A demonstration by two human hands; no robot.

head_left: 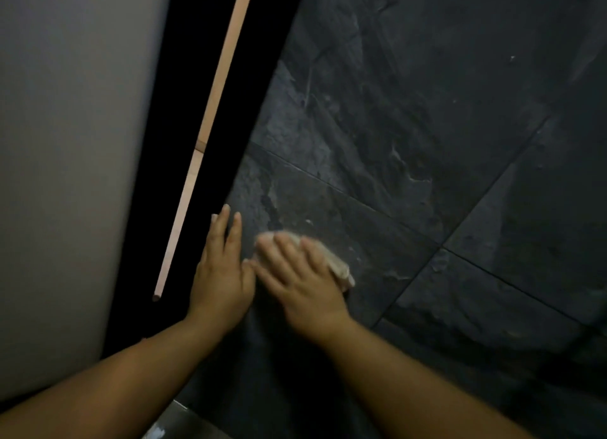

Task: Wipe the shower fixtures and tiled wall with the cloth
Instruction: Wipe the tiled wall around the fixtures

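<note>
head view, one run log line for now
right hand: presses cloth on tiled wall | left hand: flat on wall edge

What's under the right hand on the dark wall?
A pale cloth, pressed flat to the tiled wall by the right hand. Its edges show beyond the fingers; its middle and the tile beneath are covered.

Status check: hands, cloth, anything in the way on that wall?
Left hand flat on the tiled wall beside the black frame. Right hand presses the cloth to the tile, fingers straight. No fixtures in view, nothing blocking.
</note>
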